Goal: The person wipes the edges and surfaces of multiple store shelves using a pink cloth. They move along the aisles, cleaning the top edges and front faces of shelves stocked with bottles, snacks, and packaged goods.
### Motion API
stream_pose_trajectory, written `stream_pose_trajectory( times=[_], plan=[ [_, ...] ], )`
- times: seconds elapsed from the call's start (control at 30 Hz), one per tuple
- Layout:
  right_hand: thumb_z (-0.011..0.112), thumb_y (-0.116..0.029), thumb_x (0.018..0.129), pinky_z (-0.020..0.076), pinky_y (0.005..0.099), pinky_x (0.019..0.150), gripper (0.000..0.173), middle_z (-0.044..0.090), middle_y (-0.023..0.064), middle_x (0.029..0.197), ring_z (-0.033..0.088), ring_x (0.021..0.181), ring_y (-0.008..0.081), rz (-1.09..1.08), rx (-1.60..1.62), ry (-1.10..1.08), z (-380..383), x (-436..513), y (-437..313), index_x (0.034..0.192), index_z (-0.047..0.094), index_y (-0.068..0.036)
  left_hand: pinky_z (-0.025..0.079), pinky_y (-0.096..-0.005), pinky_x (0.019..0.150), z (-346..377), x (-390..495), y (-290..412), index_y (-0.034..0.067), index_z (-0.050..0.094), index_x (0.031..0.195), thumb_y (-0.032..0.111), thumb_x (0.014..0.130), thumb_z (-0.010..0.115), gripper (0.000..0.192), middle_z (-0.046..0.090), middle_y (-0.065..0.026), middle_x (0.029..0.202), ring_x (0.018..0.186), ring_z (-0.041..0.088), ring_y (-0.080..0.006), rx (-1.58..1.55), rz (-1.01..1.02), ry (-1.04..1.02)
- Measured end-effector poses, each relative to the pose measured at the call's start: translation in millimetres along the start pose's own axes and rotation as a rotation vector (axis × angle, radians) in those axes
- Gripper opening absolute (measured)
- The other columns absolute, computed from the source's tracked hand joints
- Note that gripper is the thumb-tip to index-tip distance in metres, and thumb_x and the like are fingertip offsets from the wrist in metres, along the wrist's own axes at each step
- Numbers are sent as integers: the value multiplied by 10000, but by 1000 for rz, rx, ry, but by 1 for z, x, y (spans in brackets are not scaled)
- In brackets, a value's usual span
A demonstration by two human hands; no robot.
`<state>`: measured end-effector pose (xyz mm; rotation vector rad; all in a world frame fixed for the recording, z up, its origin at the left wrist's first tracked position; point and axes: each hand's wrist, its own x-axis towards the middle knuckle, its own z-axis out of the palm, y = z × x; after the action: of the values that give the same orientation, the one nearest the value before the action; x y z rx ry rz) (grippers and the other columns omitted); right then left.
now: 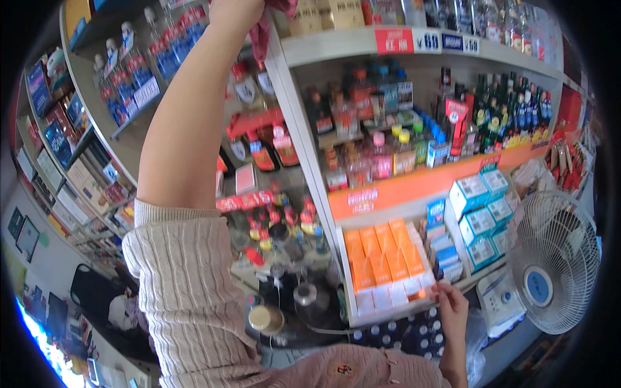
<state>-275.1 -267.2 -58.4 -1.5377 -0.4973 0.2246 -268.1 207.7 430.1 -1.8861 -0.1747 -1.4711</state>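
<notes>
My left hand (237,8) is raised at the top edge of the view, partly cut off, with a dark pink cloth (260,39) in its grip. The cloth hangs beside the upright post of a shelf unit. Low on the right, my right hand (452,303) has its fingers bent, with the fingertips at the front corner of a white tray (335,317). Whether they pinch anything is not clear. Orange and white small boxes (383,252) stand in rows in this tray.
Bottles (359,116) fill the shelves ahead; large clear bottles (133,68) stand upper left. Teal boxes (480,218) and a standing fan (553,262) are at right. Below are a gold-lidded jar (266,320) and dark bottle-patterned packaging (398,334). A black chair (92,291) stands lower left.
</notes>
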Motion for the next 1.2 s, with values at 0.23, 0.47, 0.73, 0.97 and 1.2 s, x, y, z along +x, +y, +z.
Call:
stream_pose_trajectory(
  times=[0.23,0.47,0.73,0.97,1.2],
  plan=[
    [534,-21,957,499,239,802,212,664,66,1021,633,874,114,38,39,-108,5,-11,-8,1142,624,29,234,-389,1174,-4,-80,52,-64,361,1407,29,827,490,601,281,-246,1513,1405,278,-388,183,14,-98],
    [546,9,943,510,245,804,215,663,84,1026,642,879,132,50,-46,-295,5,-21,-13,1142,625,15,252,-401,1160,-8,-129,82,-53,353,1414,10,850,452,577,291,-231,1517,1410,274,-385,-114,-78,-43],
    [576,24,911,505,242,767,216,688,81,984,649,843,119,19,-105,-314,5,-24,-11,1116,641,14,243,-429,1170,-18,-200,118,-15,393,1407,43,851,495,568,302,-184,1529,1426,262,-360,-200,-165,-165],
    [616,17,878,505,252,774,240,686,92,1006,637,842,131,-9,-243,-400,6,-22,-21,1116,644,12,307,-454,1122,-11,-277,177,28,419,1404,-21,802,503,609,357,-225,1482,1374,325,-419,-280,-322,-121],
    [652,6,843,506,268,754,303,687,92,1017,635,818,142,47,-331,-465,5,-25,-28,1146,640,-4,284,-481,1133,-13,-329,209,21,435,1387,14,830,514,562,347,-195,1497,1388,316,-398,-306,-423,-251]
  ],
)
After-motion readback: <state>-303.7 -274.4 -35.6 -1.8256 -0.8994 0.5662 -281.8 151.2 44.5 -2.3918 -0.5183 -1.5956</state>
